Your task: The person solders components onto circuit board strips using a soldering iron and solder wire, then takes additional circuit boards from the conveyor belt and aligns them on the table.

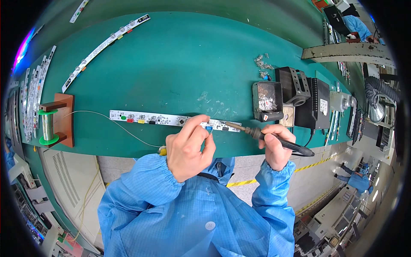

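A long white circuit board strip [167, 119] lies across the front of the green bench, with small red, yellow, green and black parts on it. My left hand [188, 150] bends over its right half, fingers closed around solder wire, index fingertip at the board. Near the thumb sits a small blue component [209, 128]. My right hand [278, 145] grips a soldering iron [267, 138] by its dark handle; the tip points left at the board's right end. The solder wire [107, 116] runs from a spool [48, 127] to a yellow piece [162, 150] beside my left hand.
The spool hangs on a brown wooden stand [66, 120]. Another strip [105, 49] lies farther back; several more stand stacked left [36, 94]. On the right are a metal tray [267, 100], an iron holder [293, 85], a black soldering station [319, 103] and loose small parts [263, 64].
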Demonstrator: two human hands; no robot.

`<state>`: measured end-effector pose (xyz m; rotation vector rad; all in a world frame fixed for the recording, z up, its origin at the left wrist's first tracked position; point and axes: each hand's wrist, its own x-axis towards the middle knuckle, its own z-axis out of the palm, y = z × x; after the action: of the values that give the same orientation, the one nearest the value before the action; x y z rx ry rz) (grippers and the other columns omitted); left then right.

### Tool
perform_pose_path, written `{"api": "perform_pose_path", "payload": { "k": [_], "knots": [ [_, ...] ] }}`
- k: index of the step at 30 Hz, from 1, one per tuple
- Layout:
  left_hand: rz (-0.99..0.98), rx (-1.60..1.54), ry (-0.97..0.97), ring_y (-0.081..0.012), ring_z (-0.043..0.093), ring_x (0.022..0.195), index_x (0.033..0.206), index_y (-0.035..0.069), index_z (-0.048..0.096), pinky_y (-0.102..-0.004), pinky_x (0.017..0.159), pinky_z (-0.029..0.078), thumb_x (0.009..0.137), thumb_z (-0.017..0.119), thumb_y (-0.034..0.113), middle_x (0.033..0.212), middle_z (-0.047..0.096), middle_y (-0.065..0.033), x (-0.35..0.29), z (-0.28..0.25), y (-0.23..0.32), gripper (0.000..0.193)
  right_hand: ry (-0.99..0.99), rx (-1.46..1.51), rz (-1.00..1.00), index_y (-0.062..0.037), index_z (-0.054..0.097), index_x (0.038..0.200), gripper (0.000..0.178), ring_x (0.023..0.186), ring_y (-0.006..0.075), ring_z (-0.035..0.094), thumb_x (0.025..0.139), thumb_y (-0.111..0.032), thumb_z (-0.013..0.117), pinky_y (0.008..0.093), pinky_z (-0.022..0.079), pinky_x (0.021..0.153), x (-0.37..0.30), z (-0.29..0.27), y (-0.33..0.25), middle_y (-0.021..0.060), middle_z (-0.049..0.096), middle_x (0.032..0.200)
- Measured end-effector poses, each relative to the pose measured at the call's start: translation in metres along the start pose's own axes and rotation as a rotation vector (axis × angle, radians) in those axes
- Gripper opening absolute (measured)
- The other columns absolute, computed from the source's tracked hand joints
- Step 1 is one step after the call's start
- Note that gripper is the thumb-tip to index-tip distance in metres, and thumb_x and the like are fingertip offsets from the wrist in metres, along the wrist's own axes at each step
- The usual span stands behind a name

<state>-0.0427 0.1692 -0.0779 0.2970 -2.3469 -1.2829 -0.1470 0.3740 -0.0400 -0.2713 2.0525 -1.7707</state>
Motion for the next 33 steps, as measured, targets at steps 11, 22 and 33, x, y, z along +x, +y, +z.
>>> {"api": "perform_pose_path", "payload": {
  "k": [11,22,33],
  "knots": [
    [-0.06,-0.008,-0.057,-0.0214,0.062,0.056,0.069,0.003,0.054,-0.0312,0.046,0.046,0.069,0.067,-0.005,0.1,0.064,-0.0127,0.002,0.001,0.001,0.015,-0.04,0.0,0.035,0.005,0.065,0.087,0.016,0.055,0.0157,0.057,0.075,-0.003,0.058,0.0262,0.045,0.052,0.011,0.003,0.001,0.0115,0.064,0.073],
    [-0.087,-0.066,-0.061,-0.021,0.061,0.059,0.072,0.001,0.055,-0.032,0.05,0.046,0.07,0.068,-0.005,0.099,0.062,-0.0144,0.001,0.002,0.0,0.014,-0.056,-0.012,0.035,0.0053,0.066,0.087,0.017,0.054,0.016,0.057,0.075,-0.005,0.059,0.0263,0.045,0.052,0.013,0.001,0.001,0.0117,0.064,0.072],
    [-0.1,-0.078,-0.067,-0.02,0.06,0.057,0.071,0.001,0.055,-0.0315,0.049,0.046,0.071,0.069,-0.004,0.1,0.062,-0.0146,0.0,0.004,0.0,0.015,-0.04,-0.009,0.049,0.0056,0.066,0.088,0.018,0.054,0.0159,0.057,0.076,-0.005,0.059,0.0259,0.045,0.051,0.013,0.002,0.001,0.0117,0.064,0.072]
  ]
}}
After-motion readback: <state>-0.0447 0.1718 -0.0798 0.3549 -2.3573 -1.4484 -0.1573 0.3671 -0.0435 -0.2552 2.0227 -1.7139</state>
